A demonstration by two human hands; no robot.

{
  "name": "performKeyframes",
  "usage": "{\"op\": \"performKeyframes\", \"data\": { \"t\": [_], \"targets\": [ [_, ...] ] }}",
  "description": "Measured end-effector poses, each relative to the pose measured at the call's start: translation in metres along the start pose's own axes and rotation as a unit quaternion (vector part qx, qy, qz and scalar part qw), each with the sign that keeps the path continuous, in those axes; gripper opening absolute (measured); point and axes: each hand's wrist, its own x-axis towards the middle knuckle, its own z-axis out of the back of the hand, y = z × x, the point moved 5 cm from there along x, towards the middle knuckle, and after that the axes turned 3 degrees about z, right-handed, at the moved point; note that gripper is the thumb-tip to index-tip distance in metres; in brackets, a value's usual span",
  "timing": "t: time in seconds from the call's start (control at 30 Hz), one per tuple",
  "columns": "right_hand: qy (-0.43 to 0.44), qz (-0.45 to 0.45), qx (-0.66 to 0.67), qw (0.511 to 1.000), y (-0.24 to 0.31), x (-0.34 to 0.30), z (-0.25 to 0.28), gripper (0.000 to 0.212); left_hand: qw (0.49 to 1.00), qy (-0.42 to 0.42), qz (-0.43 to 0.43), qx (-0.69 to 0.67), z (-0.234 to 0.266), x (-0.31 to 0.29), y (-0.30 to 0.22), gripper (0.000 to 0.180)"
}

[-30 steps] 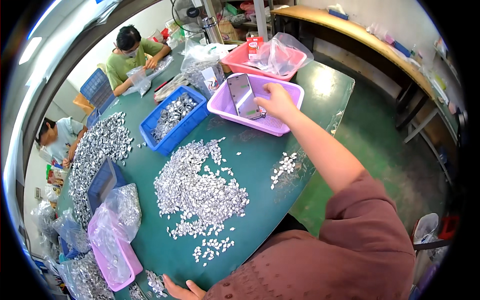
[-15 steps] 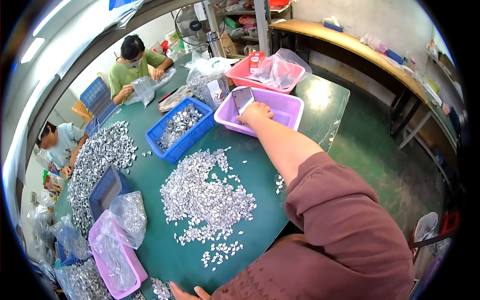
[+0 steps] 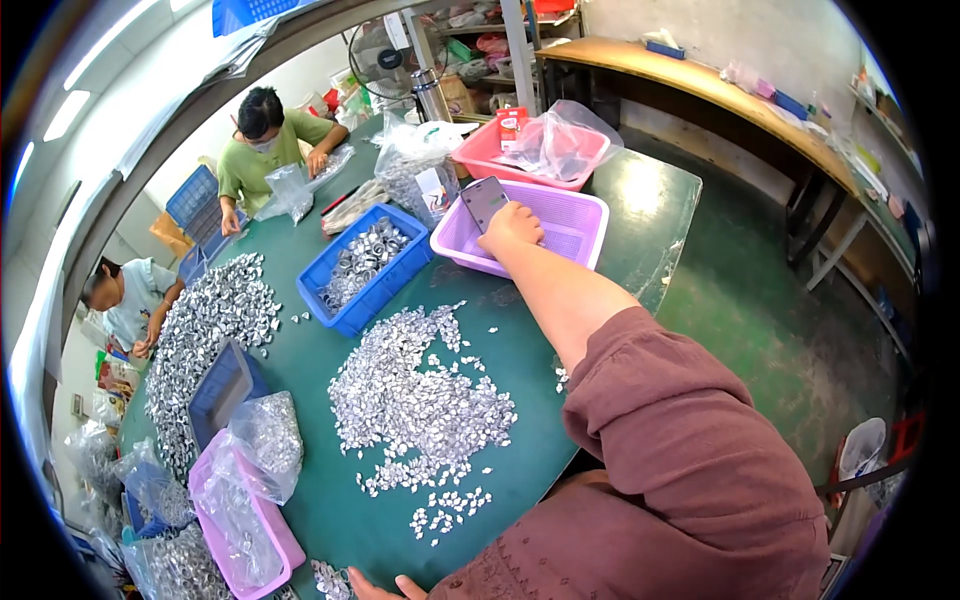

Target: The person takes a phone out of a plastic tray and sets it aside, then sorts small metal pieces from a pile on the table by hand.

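My right arm reaches across the table to a purple plastic basket (image 3: 575,200) at the back. A phone (image 3: 484,203) leans inside it against the left wall. My right hand (image 3: 513,228) is at the phone's lower end with its fingers curled; the hand hides what they hold, if anything. Down at the lower edge, my left hand (image 3: 385,585) shows only in part, its fingers apart. Beside it lies a small heap of shiny metal pieces (image 3: 328,580). Between my hands spreads a large pile of small silver metal pieces (image 3: 420,390).
A blue bin (image 3: 345,325) holds metal rings. Behind the purple basket stands a pink basket (image 3: 560,180) with plastic bags and a red box. At left are a long ring heap (image 3: 215,320), a tilted blue bin (image 3: 225,390) and a pink tray (image 3: 285,535). Two people sit across the table.
The phone's bright screen has turned darker. My right hand stays at the basket. The green-shirted person's hand has moved down from the plastic bag to the table edge.
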Motion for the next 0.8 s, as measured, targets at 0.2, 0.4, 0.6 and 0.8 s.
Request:
{"op": "performKeyframes", "data": {
  "t": [0.2, 0.4, 0.6, 0.8],
  "targets": [
    [-0.106, 0.185, -0.093, 0.973, 0.010, 0.002, 0.024, 0.082, 1.000, -0.012, -0.016, -0.003, 0.001, 0.000, -0.005, 0.070],
    [-0.210, 0.323, -0.070, 0.920, -0.004, -0.005, 0.054, 0.079, 1.000, -0.016, 0.002, -0.003, 0.005, -0.005, -0.012, 0.069],
    [-0.282, 0.441, -0.050, 0.851, -0.012, -0.020, 0.077, 0.078, 1.000, -0.006, 0.015, 0.016, 0.002, -0.002, -0.008, 0.069],
    [-0.284, 0.474, -0.012, 0.833, -0.026, -0.022, 0.098, 0.084, 1.000, -0.008, 0.012, 0.007, 0.002, -0.001, -0.012, 0.069]
  ]
}}
